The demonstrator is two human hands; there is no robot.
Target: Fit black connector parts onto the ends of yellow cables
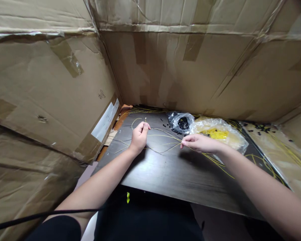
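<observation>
My left hand [139, 135] is closed in a pinch on a thin wire, with a short end and a small pale tip sticking up above the thumb. To the right, my right hand [194, 143] pinches a bunch of thin yellow wires [163, 135]. Several strands, some yellow and some dark, spread loosely between the two hands just over the dark tabletop. More yellow wire [218, 163] trails out below my right hand toward the front right.
Behind my right hand lie a clear bag of small black parts [183, 123] and a clear bag of yellow parts [219, 134]. Loose black bits are scattered nearby. Tall cardboard walls [165, 73] enclose the dark table [150, 174]. More yellow wires [263, 164] lie at right.
</observation>
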